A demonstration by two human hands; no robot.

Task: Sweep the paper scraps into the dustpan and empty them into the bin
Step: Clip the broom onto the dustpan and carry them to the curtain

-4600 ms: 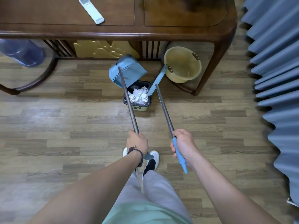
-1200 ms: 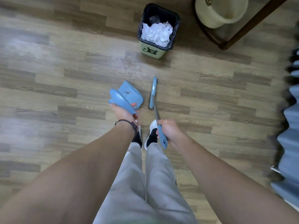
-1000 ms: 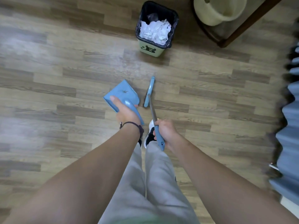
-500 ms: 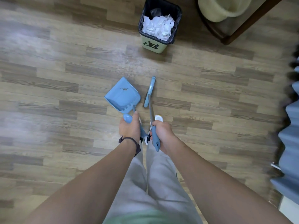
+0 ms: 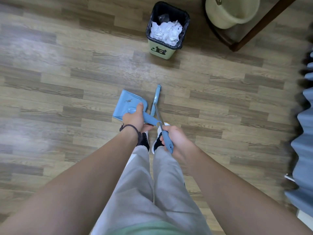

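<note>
Scraps now sit in the bin [image 5: 166, 33] at 12 o'clock; floor clear. Your left hand [image 5: 134, 118] has shifted down, grasping the emptied dustpan [image 5: 127, 104]; right hand [image 5: 175, 139] grips the broom [image 5: 157, 106]. Task looks finished.

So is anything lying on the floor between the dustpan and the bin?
No. In the head view the wood floor between the dustpan and the bin is bare; the paper scraps sit inside the bin.

Wood-plank floor [image 5: 67, 78], paper-filled bin [image 5: 160, 51], bucket [image 5: 227, 19]
</note>
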